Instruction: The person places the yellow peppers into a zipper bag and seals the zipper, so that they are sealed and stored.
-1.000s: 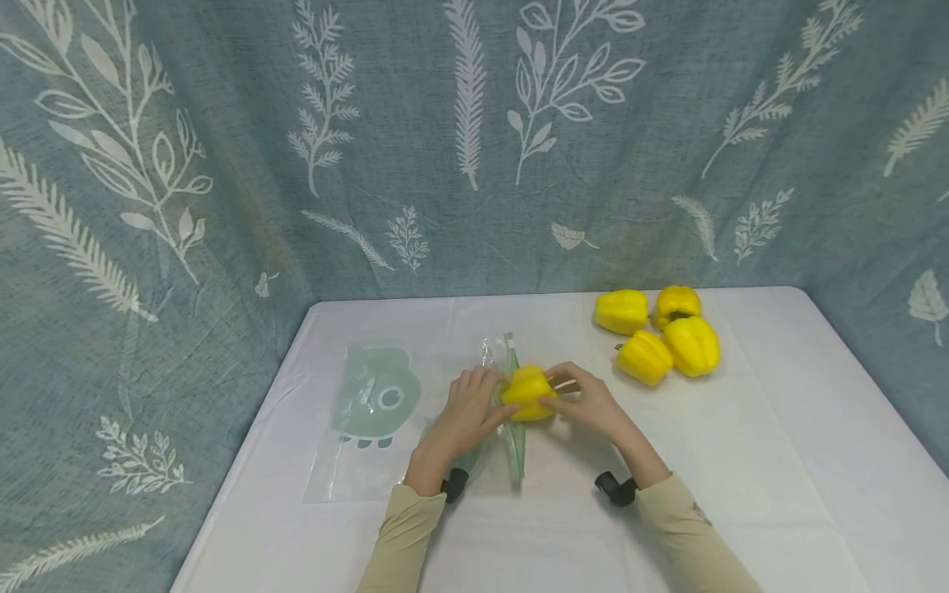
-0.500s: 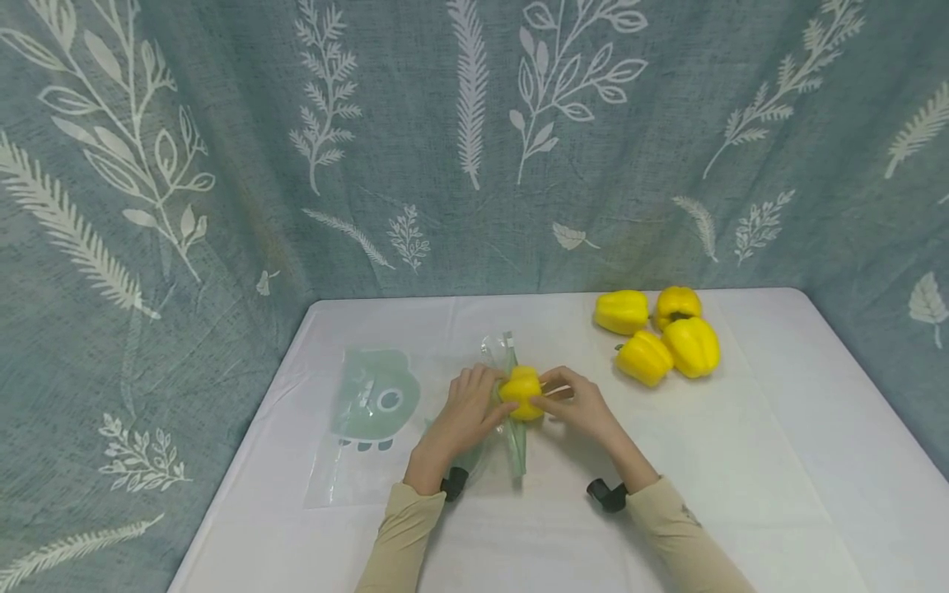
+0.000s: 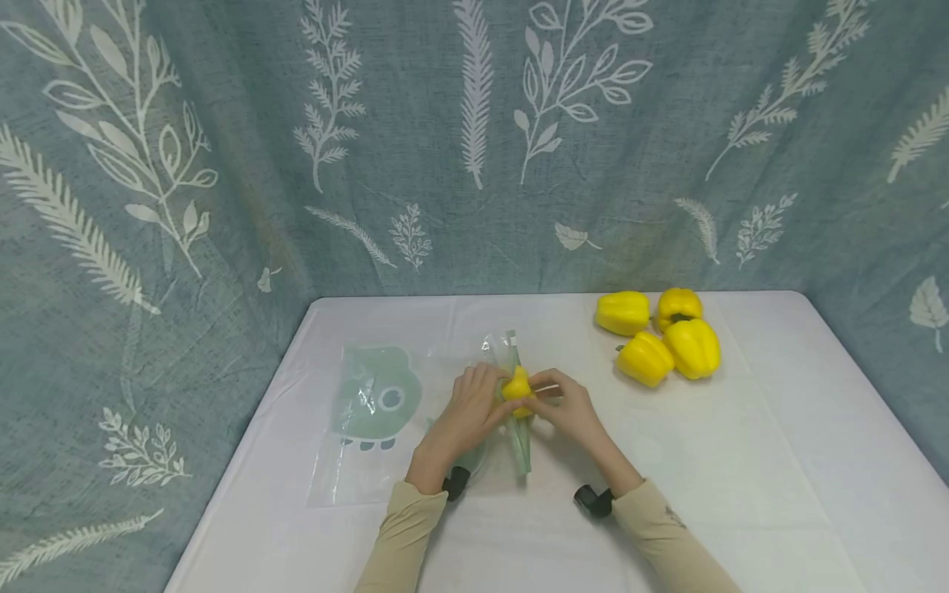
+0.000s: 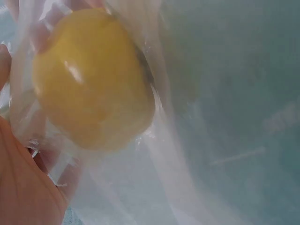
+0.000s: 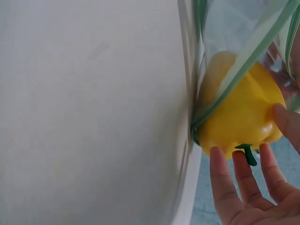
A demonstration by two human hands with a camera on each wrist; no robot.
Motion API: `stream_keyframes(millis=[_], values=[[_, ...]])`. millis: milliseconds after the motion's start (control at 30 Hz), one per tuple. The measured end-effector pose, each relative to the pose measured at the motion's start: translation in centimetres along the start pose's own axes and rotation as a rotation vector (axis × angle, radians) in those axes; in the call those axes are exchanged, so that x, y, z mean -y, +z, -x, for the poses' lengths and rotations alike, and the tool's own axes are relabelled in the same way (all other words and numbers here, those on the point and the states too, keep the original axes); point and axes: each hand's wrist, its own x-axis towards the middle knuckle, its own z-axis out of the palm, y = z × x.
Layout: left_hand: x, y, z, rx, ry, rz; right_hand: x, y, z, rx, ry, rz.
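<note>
Leafy blue-green curtain (image 3: 445, 148), white table (image 3: 741, 445)

A glossy yellow pepper (image 5: 251, 110) — stem outward — sits partly inside a clear bag (image 3: 396, 416); its green-edged mouth (image 5: 243, 65) gapes.

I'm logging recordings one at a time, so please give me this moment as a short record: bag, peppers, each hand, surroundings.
Container: clear plastic bag with a green print and green strips at its mouth, lying on the table
Item handled: yellow bell pepper, partly inside the bag's mouth, stem end outside
Left hand: holds the bag's mouth around the pepper
Right hand: holds the pepper, fingers at its stem end
Other produce: four more yellow peppers, grouped far right
Backdrop: blue-green curtain, pale leaf pattern
</note>
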Motion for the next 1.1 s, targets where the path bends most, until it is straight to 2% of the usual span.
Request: stream_keyframes(millis=[100,267,567,700,833,967,1100], values=[[0.0,0.0,-0.1,0.002,0.004,-0.005,0.0,0.2,-0.1,0.0,0.005,0.006],[0.0,0.0,-0.1,0.015,0.0,-0.009,-0.1,0.1,0.0,0.048,0.021,-0.002],[0.0,-0.1,-0.1,0.033,-0.012,0.008,-0.8,-0.2,-0.2,0.142,0.041,-0.148],[-0.1,-0.2,-0.1,0.026,-0.01,0.012,0.2,-0.4,0.0,0.183,0.042,-0.237],[-0.1,-0.1,-0.1,0.015,-0.008,0.002,1.7,-0.7,0.3,0.222,0.053,-0.271],[-0.1,0.0,-0.2,0.003,-0.001,-0.008,2.1,-0.8,0.4,0.245,0.08,-0.292],[-0.1,-0.1,-0.2,0.005,-0.003,-0.008,1.3,-0.6,0.2,0.243,0.039,-0.297]])
